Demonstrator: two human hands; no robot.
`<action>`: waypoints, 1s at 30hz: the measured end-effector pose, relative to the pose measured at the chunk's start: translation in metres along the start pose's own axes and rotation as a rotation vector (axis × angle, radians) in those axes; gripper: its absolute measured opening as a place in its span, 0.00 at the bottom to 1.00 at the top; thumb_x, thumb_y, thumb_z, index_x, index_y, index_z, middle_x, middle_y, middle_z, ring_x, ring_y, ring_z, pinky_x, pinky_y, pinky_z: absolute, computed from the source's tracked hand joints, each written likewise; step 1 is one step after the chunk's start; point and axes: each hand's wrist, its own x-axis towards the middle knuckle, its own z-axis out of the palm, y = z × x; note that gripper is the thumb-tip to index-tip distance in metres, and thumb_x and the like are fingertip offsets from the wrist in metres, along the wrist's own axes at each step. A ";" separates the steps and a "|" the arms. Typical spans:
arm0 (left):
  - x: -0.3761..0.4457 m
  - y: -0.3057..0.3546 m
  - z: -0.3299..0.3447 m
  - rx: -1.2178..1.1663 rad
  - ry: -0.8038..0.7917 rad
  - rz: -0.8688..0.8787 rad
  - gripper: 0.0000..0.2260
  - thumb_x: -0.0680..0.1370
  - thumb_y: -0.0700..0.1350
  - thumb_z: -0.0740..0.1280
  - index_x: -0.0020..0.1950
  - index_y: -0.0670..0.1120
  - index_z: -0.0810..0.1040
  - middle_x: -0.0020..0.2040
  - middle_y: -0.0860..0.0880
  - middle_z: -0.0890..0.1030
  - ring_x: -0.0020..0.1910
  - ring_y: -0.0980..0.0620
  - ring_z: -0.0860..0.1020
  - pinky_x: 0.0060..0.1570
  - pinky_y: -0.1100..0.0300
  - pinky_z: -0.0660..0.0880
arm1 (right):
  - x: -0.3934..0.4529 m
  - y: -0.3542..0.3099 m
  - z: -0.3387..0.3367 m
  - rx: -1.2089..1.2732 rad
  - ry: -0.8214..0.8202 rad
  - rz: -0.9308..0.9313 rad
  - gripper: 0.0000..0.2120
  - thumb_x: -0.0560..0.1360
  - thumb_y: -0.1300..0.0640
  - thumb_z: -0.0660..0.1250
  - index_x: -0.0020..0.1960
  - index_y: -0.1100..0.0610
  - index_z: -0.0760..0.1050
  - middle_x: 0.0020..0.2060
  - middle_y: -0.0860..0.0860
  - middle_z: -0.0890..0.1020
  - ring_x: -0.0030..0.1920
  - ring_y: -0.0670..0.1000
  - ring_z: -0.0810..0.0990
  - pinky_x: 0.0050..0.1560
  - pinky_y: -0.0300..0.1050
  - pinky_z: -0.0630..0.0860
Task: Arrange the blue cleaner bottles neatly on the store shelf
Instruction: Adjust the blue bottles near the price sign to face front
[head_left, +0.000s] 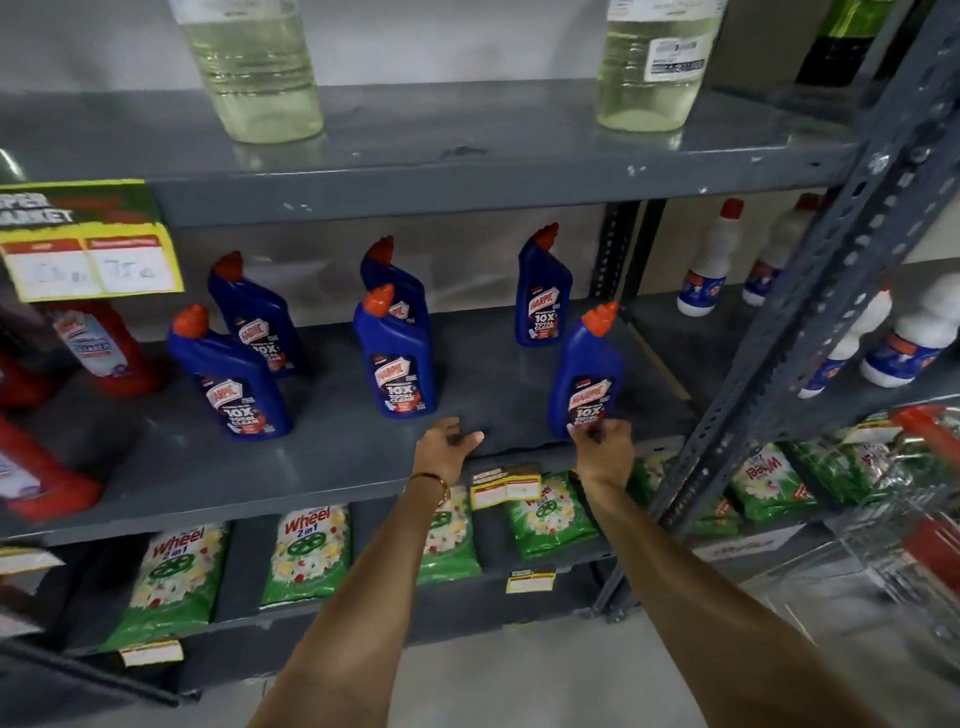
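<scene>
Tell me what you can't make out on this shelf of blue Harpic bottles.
All in the head view:
- Price tag: handwritten figures too blurred to read.
- Rear middle Harpic bottle: its lower body is hidden by the bottle in front.
- Right hand: fingertips on the front right Harpic bottle; grip unclear.
- Red bottles: cut off by the left edge.

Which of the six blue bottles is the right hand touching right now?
The front-right blue bottle, nearest the shelf's front edge by the upright post. The right hand has fingers at its base; the other five stand untouched further left or behind.
</scene>
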 end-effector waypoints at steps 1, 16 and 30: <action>0.000 -0.005 -0.010 0.015 0.001 0.006 0.24 0.72 0.45 0.70 0.65 0.37 0.70 0.64 0.38 0.75 0.63 0.43 0.73 0.66 0.51 0.69 | -0.008 -0.003 0.006 0.019 0.038 0.034 0.13 0.69 0.61 0.71 0.48 0.66 0.72 0.50 0.65 0.81 0.51 0.63 0.81 0.50 0.54 0.76; 0.039 -0.032 -0.117 -0.122 0.049 -0.019 0.28 0.75 0.48 0.66 0.71 0.40 0.62 0.70 0.40 0.69 0.68 0.44 0.68 0.67 0.52 0.67 | -0.071 -0.065 0.130 -0.005 -0.518 -0.004 0.25 0.77 0.57 0.63 0.71 0.63 0.63 0.70 0.59 0.69 0.70 0.56 0.68 0.70 0.50 0.66; 0.070 -0.021 -0.104 -0.132 0.050 0.052 0.16 0.77 0.46 0.64 0.61 0.40 0.71 0.59 0.39 0.79 0.57 0.43 0.77 0.57 0.52 0.74 | -0.043 -0.072 0.159 0.054 -0.757 -0.149 0.20 0.78 0.54 0.61 0.69 0.57 0.67 0.64 0.58 0.76 0.63 0.55 0.75 0.64 0.51 0.73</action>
